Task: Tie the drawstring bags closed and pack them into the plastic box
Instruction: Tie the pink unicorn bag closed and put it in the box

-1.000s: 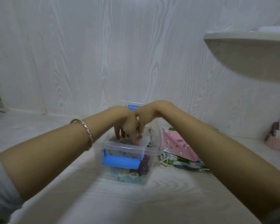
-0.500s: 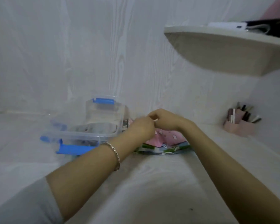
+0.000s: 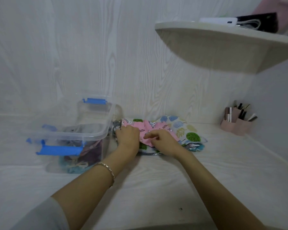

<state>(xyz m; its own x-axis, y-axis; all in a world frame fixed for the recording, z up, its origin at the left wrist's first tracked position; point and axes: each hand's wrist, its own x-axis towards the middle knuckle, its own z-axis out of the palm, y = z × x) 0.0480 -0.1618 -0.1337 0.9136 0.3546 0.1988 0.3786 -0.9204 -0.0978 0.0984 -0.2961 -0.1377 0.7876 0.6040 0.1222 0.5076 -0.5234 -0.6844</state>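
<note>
A clear plastic box (image 3: 96, 130) with blue latches stands at the left of the white surface, with several tied fabric bags inside. To its right lies a flat pile of drawstring bags, a pink unicorn-print bag (image 3: 148, 127) on top of a white leaf-print bag (image 3: 183, 128). My left hand (image 3: 128, 136) rests on the pink bag's left end with its fingers curled over the edge. The fingers of my right hand (image 3: 163, 141) pinch the pink fabric near the bag's front edge.
A pink organiser (image 3: 236, 125) holding cosmetics stands at the back right corner. A rounded wall shelf (image 3: 223, 47) overhangs the right side, with dark and white items on it. The wood-grain wall runs close behind the box and bags.
Both hands have left the inside of the box and moved right to the pile of bags. They now lie on the pink bag. The view has swung to the right.
</note>
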